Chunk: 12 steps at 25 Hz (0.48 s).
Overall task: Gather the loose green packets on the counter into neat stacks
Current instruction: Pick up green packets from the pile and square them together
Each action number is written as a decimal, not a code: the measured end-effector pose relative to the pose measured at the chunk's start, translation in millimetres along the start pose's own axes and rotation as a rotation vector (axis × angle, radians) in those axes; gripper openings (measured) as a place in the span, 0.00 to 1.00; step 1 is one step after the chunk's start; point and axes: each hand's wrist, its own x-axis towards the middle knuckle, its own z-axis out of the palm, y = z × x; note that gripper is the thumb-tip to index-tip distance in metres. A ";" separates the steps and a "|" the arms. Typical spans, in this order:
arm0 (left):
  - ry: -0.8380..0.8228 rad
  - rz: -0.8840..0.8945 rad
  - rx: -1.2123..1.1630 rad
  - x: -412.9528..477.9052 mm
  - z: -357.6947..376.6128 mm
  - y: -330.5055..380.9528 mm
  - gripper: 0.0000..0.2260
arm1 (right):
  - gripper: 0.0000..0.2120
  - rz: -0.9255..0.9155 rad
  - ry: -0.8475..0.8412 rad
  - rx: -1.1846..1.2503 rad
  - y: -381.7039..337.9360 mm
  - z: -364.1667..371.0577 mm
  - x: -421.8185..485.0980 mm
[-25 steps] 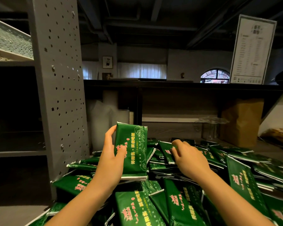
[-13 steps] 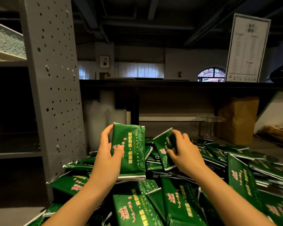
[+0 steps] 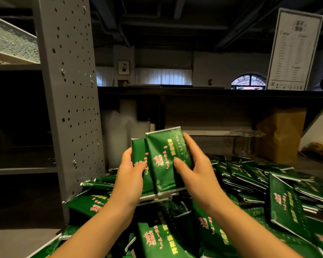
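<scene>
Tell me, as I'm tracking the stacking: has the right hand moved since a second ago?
Yes. The right hand rose off the heap and went left, toward the grey post, laying a packet against the stack in the left hand.

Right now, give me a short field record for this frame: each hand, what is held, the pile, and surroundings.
left hand: grips held stack upright from its left edge
right hand: holds front packet against the stack
alignment: front packet tilted, higher than the stack, not squared
loose packets: piled untidily on the counter below and right
background: perforated post, brown paper bag
</scene>
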 end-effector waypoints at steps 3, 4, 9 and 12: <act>-0.037 -0.004 -0.079 -7.9 4.0 5.0 0.12 | 0.26 -0.004 -0.004 -0.015 -3.0 10.3 -8.6; -0.054 -0.005 -0.097 -9.9 5.1 4.8 0.12 | 0.26 -0.002 -0.004 -0.011 -2.6 13.6 -10.9; -0.095 0.067 -0.016 -10.7 7.5 -1.4 0.21 | 0.29 -0.023 -0.064 -0.021 4.4 25.3 -16.7; -0.084 0.112 0.059 -8.1 5.6 -4.4 0.23 | 0.25 -0.011 -0.102 -0.017 5.6 17.9 -9.6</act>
